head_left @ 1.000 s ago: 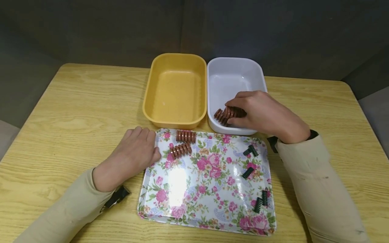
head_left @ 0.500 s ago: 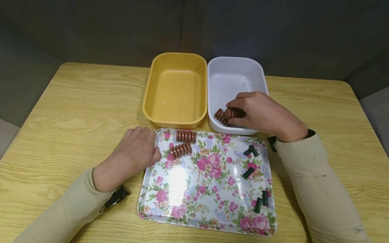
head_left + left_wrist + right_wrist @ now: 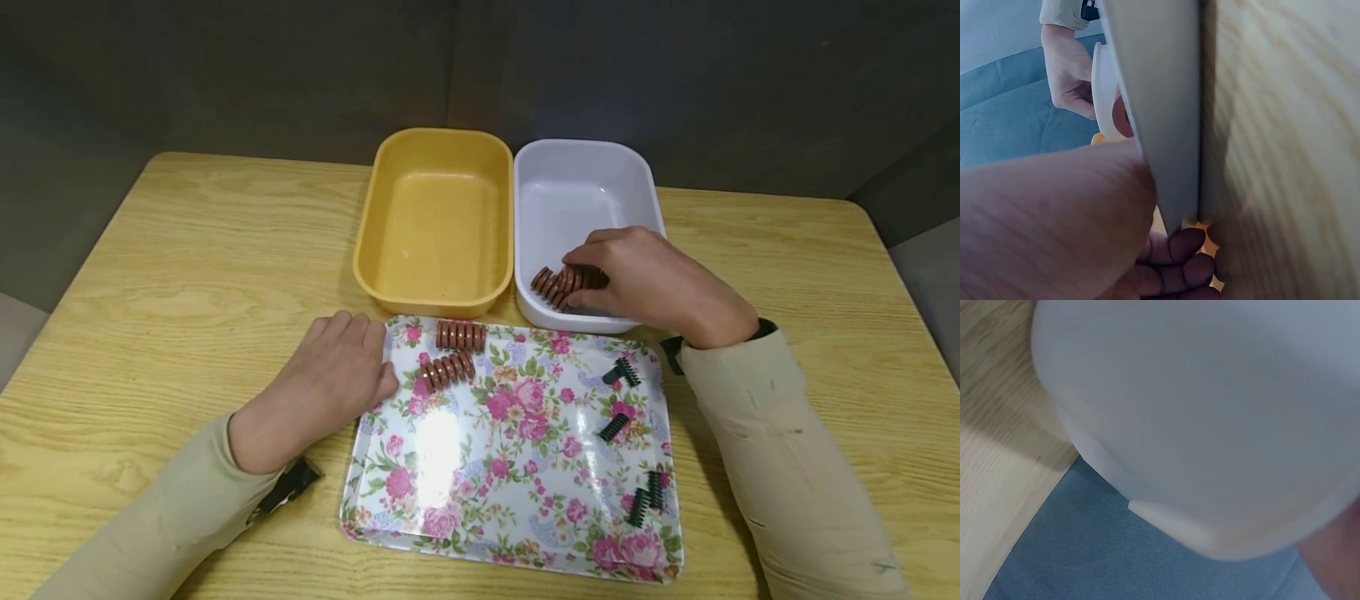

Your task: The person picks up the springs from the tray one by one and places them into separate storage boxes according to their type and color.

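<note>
My right hand point(image 3: 637, 275) reaches into the white bin point(image 3: 588, 154) and pinches a brown coil spring point(image 3: 581, 277) between thumb and fingers. Beside it in the bin lie more brown springs point(image 3: 549, 287), partly hidden. In the right wrist view the bin's wall point(image 3: 1197, 425) covers most of that hand. On the left, my left hand point(image 3: 318, 387) grips the left edge of the floral tray point(image 3: 517, 450), its fingers point(image 3: 1188, 247) curled at the tray's edge. Two brown springs point(image 3: 461, 337) point(image 3: 448, 371) rest on the tray near this hand.
Several small dark green springs point(image 3: 615, 427) lie along the tray's right side. A yellow bin point(image 3: 435, 304) stands against the white bin's left side, behind the tray. Everything sits on a wooden table point(image 3: 202, 275), with a dark partition point(image 3: 300, 75) along its back edge.
</note>
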